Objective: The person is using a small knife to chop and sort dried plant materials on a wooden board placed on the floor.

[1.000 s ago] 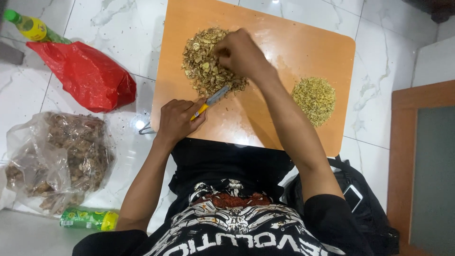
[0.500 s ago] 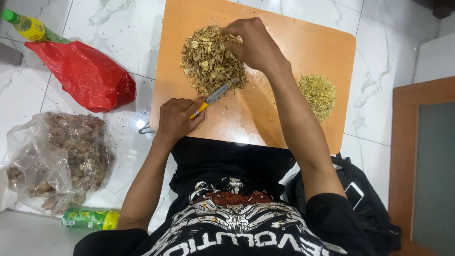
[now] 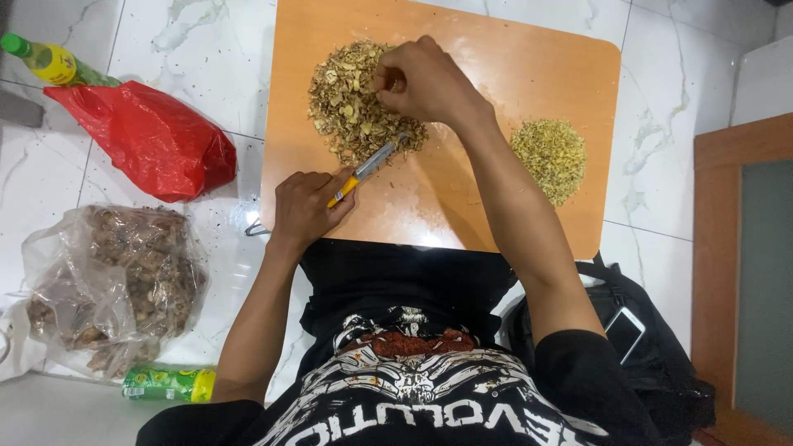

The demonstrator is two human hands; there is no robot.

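Left hand point(image 3: 307, 206) gripping knife point(image 3: 369, 165); right hand point(image 3: 425, 81) pinching chips point(image 3: 351, 103); red bag point(image 3: 149, 140) leftward.

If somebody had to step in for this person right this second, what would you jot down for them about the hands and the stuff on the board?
Left hand: closed around a small yellow-handled knife, blade tip at the edge of the big pile.
Right hand: fingers pinched in the large heap of coarse tan dried pieces on the orange wooden board.
Done: a smaller heap of fine yellowish shreds lies to the right on the board.
Left: the large heap looks mostly uncut; a clear plastic bag of brown chunks lies on the floor beside a red plastic bag.
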